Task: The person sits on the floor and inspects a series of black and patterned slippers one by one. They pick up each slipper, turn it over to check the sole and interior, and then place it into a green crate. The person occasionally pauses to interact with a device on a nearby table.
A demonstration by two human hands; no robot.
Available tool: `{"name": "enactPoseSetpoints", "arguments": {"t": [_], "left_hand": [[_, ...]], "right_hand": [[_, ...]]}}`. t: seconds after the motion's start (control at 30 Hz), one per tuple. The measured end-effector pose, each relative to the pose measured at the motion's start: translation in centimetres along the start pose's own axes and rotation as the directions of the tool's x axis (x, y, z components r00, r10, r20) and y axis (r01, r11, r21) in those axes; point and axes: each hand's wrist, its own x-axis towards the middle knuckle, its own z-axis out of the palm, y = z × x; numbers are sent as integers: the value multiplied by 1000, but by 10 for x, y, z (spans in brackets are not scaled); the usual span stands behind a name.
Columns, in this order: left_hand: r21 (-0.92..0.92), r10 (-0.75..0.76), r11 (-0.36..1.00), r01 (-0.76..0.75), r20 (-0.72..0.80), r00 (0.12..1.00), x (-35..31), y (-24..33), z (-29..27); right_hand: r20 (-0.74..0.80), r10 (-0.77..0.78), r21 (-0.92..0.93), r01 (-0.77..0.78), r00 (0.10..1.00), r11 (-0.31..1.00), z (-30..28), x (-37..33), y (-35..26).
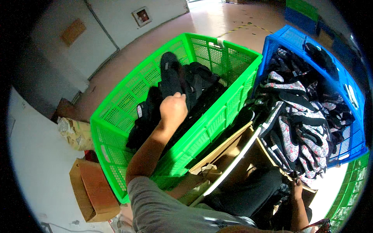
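My left hand (173, 110) reaches over the large green basket (229, 103) with its fingers closed. Directly beyond the fist, a long black shoe-shaped piece (169, 70) with a rounded end stands up and seems held by it. More black pieces (200, 77) lie heaped around it in the basket. Low on the right, my right hand (297, 189) is curled around something small and dark by the edge of a cardboard box (223, 149). What it grips is too small to make out.
A blue crate (351, 134) on the right overflows with black and floral-patterned pieces (289, 138). A curved white strip (237, 165) runs across the cardboard box. At the left stand an open brown carton (83, 190) and a crumpled tan bag (75, 134), near a white wall (35, 155).
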Motion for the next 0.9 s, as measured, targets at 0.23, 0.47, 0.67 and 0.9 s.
{"name": "enactPoseSetpoints", "arguments": {"t": [0.23, 0.47, 0.67, 0.9], "left_hand": [[131, 75, 988, -81, 48, 996, -15, 42, -82], [235, 136, 959, -161, 116, 984, -26, 60, -100], [260, 139, 953, -155, 78, 987, -25, 71, -102], [280, 134, 948, -154, 89, 987, -20, 66, -91]], "right_hand": [[81, 22, 37, -25, 996, 999, 4, 1, 2], [85, 1, 27, -3, 996, 1000, -3, 8, 3], [94, -34, 16, 33, 995, 999, -3, 5, 1], [110, 58, 152, -75, 992, 985, -1, 14, 12]]}}
